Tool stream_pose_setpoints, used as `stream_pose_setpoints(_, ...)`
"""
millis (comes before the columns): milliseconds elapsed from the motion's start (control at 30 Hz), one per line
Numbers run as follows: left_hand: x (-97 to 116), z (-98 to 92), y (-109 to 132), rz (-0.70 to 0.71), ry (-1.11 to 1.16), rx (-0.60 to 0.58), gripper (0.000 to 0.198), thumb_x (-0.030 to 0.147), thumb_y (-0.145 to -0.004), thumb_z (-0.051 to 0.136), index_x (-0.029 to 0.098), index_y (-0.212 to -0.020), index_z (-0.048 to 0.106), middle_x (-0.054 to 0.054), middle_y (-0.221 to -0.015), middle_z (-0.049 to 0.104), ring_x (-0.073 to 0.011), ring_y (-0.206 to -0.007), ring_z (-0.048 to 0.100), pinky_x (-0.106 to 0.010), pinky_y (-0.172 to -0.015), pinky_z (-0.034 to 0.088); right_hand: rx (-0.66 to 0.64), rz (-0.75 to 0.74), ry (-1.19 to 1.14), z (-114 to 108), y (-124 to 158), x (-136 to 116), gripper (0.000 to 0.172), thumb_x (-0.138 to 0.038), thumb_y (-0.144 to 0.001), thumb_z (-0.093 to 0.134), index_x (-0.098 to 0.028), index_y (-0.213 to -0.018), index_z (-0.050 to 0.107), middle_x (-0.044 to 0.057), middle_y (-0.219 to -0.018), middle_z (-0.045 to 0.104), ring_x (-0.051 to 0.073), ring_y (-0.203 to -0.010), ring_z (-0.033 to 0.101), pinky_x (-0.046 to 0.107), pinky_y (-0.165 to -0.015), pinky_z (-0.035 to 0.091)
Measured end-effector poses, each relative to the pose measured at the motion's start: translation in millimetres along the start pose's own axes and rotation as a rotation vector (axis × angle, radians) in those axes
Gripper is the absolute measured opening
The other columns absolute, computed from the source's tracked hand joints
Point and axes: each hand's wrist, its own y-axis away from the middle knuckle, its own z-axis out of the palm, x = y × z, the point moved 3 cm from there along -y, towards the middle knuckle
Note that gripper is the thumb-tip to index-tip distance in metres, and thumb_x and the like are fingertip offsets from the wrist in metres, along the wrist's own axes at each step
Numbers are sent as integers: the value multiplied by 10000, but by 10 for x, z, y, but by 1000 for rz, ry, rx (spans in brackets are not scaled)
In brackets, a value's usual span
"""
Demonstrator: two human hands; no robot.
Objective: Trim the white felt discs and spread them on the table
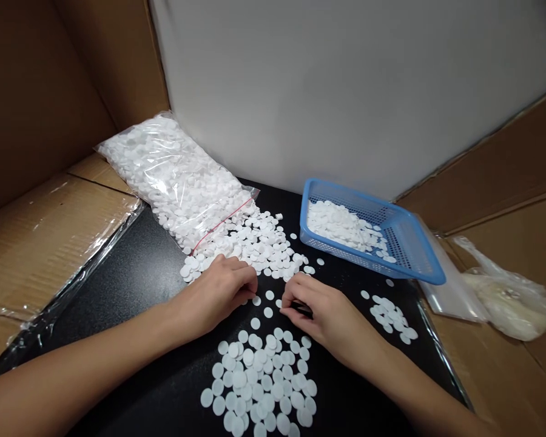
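Small flat white discs lie all over the black table. My left hand [227, 282] has its fingers curled down at the near edge of the spilled disc pile [264, 243]; its fingertips are mostly hidden, with a loose disc [256, 300] right beside them. Opposite it, my right hand [316, 303] is closed in a pinch, a white disc [279, 303] at its fingertips. A few single discs lie between the hands. Closer to me spreads a broad group of discs [259, 382], some overlapping.
A clear zip bag [164, 164] full of discs leans at the back left, its mouth toward the pile. At the back right stands a blue basket [373, 261] partly filled with discs. A small disc cluster [391, 318] and a plastic bag [505, 303] lie right. Cardboard [40, 237] borders the table.
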Motion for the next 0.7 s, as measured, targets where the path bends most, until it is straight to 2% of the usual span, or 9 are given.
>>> stream_pose_setpoints(100, -40, 18, -14, 15, 19, 29, 158, 32, -878, 615, 178, -818, 621, 18, -808, 671, -162, -768, 611, -322, -787, 405, 53, 8, -65, -2, 29, 21, 126, -142, -950, 515, -228, -891, 585, 32, -902, 631, 163, -729, 610, 279, -632, 483)
stream_pose_setpoints(233, -61, 19, -31, 111, -99, 19, 211, 1, -910, 529, 172, -856, 642, -8, -818, 677, -183, -798, 599, -331, -781, 377, 110, 42, -72, 7, 7, 48, 127, -161, -962, 494, -230, -915, 590, 40, -910, 640, 176, -747, 634, 290, -639, 499)
stream_pose_setpoints(333, -5, 31, -34, 202, -223, -13, 227, 18, -942, 497, 164, -842, 639, -19, -798, 655, -191, -777, 569, -336, -776, 366, 125, 33, -79, 36, -5, 44, 128, -156, -960, 499, -227, -923, 599, 40, -912, 639, 173, -749, 641, 284, -640, 505)
stream_pose_setpoints(500, 109, 46, -23, 306, -417, 5, 214, 64, -961, 497, 153, -812, 622, -55, -788, 645, -219, -771, 555, -354, -757, 381, 107, 25, -52, 90, -3, 20, 159, -144, -963, 483, -228, -977, 617, 50, -935, 634, 170, -738, 643, 274, -623, 518)
stream_pose_setpoints(567, 85, -30, -14, 230, -307, 58, 184, 38, -923, 523, 163, -828, 619, -41, -801, 657, -205, -771, 571, -336, -748, 397, 108, 23, -47, 98, 1, 12, 174, -144, -970, 472, -224, -994, 624, 51, -935, 629, 160, -703, 627, 272, -604, 513)
stream_pose_setpoints(633, 8, -162, 8, 52, -69, 120, 164, 32, -875, 550, 180, -849, 612, -7, -803, 667, -172, -747, 593, -289, -700, 415, 118, 17, -50, 101, 3, 6, 190, -133, -970, 465, -216, -1006, 632, 49, -918, 621, 152, -683, 615, 270, -601, 510)
stream_pose_setpoints(667, -39, -226, 26, -59, 74, 118, 151, 46, -858, 562, 190, -847, 606, 13, -791, 671, -155, -720, 604, -259, -652, 417, 121, 14, -53, 103, 2, 5, 198, -125, -969, 462, -213, -1010, 635, 47, -911, 618, 150, -680, 614, 269, -602, 510)
stream_pose_setpoints(700, -73, -274, 46, -142, 181, 65, 120, 87, -862, 572, 200, -873, 609, 26, -790, 680, -147, -697, 614, -243, -616, 415, 124, 12, -56, 104, 0, 7, 202, -121, -968, 462, -209, -1013, 637, 48, -910, 617, 150, -684, 616, 268, -606, 512)
